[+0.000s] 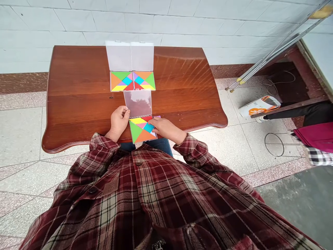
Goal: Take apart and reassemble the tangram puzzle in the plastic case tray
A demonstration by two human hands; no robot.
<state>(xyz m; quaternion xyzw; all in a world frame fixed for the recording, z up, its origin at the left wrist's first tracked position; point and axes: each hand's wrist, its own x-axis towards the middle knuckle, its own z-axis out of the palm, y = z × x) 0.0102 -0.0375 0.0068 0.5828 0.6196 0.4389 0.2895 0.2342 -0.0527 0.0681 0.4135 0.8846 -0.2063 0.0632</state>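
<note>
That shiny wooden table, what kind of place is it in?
Probably a plain room in a home, maybe a porch. The white tiled wall, the speckled tile floor and the polished wooden table suggest that.

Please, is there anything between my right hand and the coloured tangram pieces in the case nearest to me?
Nothing visible stands between them. Your right hand already rests on the tangram pieces. The clear lid lies on the far side of the pieces, so it is not in the way.
</note>
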